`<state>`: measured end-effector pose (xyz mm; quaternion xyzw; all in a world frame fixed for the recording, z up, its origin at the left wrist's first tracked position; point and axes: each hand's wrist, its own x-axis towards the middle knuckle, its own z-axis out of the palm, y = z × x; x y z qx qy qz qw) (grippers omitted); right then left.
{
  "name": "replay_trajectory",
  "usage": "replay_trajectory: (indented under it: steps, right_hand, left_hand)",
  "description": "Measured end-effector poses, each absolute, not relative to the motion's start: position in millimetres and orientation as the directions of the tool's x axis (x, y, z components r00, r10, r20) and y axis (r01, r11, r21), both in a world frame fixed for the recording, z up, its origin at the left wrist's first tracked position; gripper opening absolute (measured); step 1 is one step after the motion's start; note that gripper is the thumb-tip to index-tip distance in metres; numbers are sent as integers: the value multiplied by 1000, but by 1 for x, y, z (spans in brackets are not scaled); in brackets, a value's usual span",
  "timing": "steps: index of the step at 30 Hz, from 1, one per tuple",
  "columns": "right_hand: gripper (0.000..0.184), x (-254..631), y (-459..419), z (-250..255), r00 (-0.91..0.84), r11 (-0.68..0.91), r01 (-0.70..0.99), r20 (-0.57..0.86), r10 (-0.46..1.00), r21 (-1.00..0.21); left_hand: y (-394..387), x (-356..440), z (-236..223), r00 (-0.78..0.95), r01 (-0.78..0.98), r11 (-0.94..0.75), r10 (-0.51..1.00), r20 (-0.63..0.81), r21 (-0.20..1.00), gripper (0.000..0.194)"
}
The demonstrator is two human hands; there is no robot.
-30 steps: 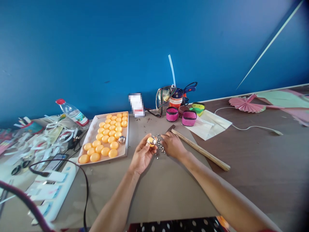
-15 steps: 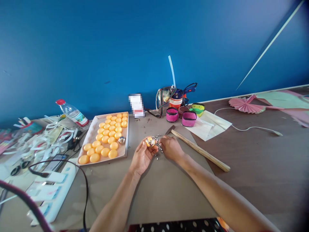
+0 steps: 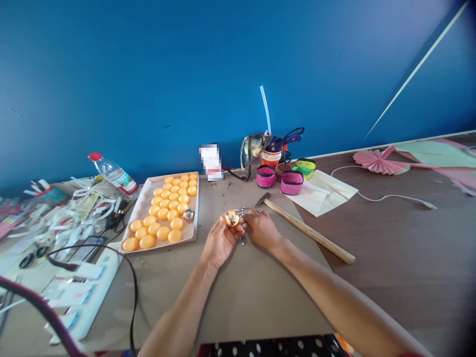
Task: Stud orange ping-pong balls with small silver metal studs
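My left hand [image 3: 220, 240] is closed round an orange ball [image 3: 231, 218] partly covered with small shiny silver pieces, held just above the table. My right hand [image 3: 260, 229] lies right beside it, fingers pinched at the ball's right side over a little heap of silver beads [image 3: 242, 212]; what the fingertips hold is too small to make out. A shallow tray [image 3: 143, 198] to the left carries several plain orange balls [image 3: 163, 216] and one silver-covered ball [image 3: 188, 214].
A hammer with a wooden handle [image 3: 308, 231] lies to the right of my hands. Pink pots [image 3: 291, 182], a cup of tools [image 3: 271, 151] and a water bottle [image 3: 112, 174] stand along the blue wall. A power strip [image 3: 80, 292] and black cable [image 3: 126, 267] lie at the left.
My right hand has slid left from the bead heap until it meets the ball. The left hand has kept the ball almost in place.
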<state>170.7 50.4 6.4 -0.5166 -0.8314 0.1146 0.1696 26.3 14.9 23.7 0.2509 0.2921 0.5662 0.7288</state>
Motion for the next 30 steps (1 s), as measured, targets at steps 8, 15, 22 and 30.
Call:
replay_trajectory:
  steps: [8, 15, 22, 30]
  right_hand:
    - [14, 174, 53, 0, -299, 453, 694, 348, 888, -560]
    - [6, 172, 53, 11, -97, 218, 297, 198, 975, -930]
    - [21, 170, 51, 19, -295, -94, -293, -3, 956, -951]
    - [18, 164, 41, 28, -275, -104, -315, -13, 961, -943]
  left_hand:
    - [16, 25, 22, 169, -696, 238, 971, -168, 677, 27]
    - [17, 25, 25, 158, -711, 252, 967, -200, 656, 26]
    - [19, 24, 24, 165, -701, 240, 971, -175, 671, 24]
    - [17, 25, 20, 155, -648, 188, 981, -114, 738, 24]
